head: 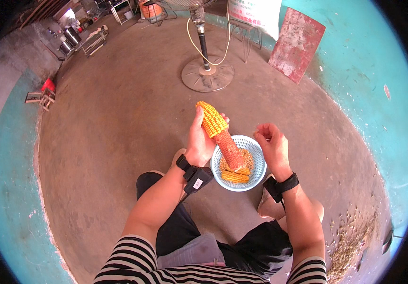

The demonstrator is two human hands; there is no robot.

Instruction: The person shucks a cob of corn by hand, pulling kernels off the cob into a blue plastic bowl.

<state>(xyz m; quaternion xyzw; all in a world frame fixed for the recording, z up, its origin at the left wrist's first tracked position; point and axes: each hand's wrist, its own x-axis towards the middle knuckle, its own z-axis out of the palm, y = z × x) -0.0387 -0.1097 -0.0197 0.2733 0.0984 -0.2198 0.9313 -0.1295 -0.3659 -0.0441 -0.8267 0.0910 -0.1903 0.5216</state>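
Note:
My left hand [201, 138] grips a partly shelled corn cob [215, 124] held at a slant over the basket. Yellow kernels still cover its upper part, while the lower part is bare reddish core. Below it is a light blue plastic basket [238, 188] on the floor between my feet. Loose corn kernels [248, 158] and yellow cobs [235, 177] lie inside, partly hidden by the held cob. At the basket's right rim, my right hand [273, 145] is raised with curled fingers, thumb near the forefinger; whether a kernel is pinched there cannot be made out.
A pedestal fan [207, 76] stands ahead, its pale cord looping down. Behind it, a printed woven sack [255, 16] rests on a stool. A worn red board [296, 46] leans against the turquoise wall. Scattered husk-like debris [349, 238] lies at right; small wooden stools [46, 99] stand left.

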